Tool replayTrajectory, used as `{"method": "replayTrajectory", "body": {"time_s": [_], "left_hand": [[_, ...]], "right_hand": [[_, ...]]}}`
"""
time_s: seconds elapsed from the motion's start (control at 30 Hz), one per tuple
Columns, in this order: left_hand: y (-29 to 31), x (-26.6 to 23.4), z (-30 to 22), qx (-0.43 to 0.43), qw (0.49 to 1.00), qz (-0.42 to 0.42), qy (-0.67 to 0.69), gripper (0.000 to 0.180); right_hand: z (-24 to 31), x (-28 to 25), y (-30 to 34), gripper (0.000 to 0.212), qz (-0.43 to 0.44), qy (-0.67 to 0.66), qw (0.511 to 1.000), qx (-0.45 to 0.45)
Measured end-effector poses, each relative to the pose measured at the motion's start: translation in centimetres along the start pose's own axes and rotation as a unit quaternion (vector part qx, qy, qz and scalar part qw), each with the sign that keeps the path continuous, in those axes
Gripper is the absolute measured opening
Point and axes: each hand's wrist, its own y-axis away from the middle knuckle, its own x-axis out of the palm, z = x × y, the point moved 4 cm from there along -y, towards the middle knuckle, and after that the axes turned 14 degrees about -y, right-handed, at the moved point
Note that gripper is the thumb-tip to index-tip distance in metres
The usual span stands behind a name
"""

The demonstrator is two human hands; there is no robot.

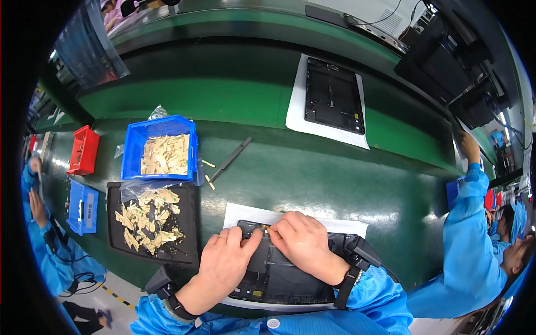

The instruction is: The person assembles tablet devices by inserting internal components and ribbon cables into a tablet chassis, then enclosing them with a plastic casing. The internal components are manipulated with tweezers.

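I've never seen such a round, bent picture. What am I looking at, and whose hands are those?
There's no robot: these are a person's bare left hand and right hand, seen from a fisheye camera worn on the head, which bends straight edges. Both are at the far edge of a flat black panel on a white sheet, by a small yellowish piece; whether it's gripped, I can't tell. On the green bench, to the left, are a blue bin of tan pieces, a black tray of scraps, and dark tweezers.

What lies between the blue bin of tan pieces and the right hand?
In the head view: clear plastic, two tan strips, dark tweezers, bare green tabletop, then the white sheet and black panel at the right hand.
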Motion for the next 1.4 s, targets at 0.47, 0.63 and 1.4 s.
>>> {"method": "replayTrajectory", "body": {"time_s": [0.47,0.63,1.4], "left_hand": [[0.1,0.4,0.2,0.010,1.000,-0.003,0.008,0.041],[0.1,0.0,0.6,0.010,1.000,0.003,0.010,0.040],[0.6,0.4,-0.5,0.047,0.995,-0.032,-0.079,0.041]], "right_hand": [[-0.9,-1.1,0.6,0.029,0.060,-0.074,0.995,-0.012],[-0.4,-1.2,0.1,0.038,0.130,-0.010,0.989,-0.069],[-1.2,-1.2,0.2,0.031,0.097,-0.087,0.991,-0.041]]}}
